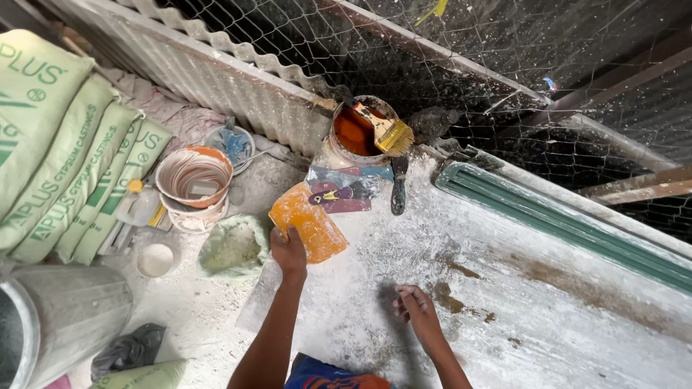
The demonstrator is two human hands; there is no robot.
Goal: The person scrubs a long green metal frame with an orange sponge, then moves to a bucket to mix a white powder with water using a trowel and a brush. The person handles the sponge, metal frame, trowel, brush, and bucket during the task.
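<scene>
Orange scraper (308, 223), flat and roughly rectangular, smeared with pale plaster, lies on the white, dusty worktop (504, 302), and we see the left hand (288, 252) pressing on its near edge, fingers together over it. Whether they pinch it or only rest on it, we cannot tell. Our right hand (412, 302) sits further right on the bare surface, well apart from the scraper, fingers curled loosely against the powdery board and holding nothing.

We count one paint tin (357, 133) beyond the scraper, round, filled with rust-orange paint, and one flat brush (386, 131) with yellowish bristles laid across its rim. Just below it lie one dark putty knife (398, 186) and one purple-handled tool (333, 194) on a smeared rag.

Down to the left we count two stacked round bowls (194, 180), orange-rimmed and swirled with white, one small white lid (156, 259), and one green plastic bag (232, 248) open on grey powder. Four green sacks (65, 144) lean in a row at the far left, one metal bucket (61, 317) stands below them, and wire mesh (504, 65) spans the back.
</scene>
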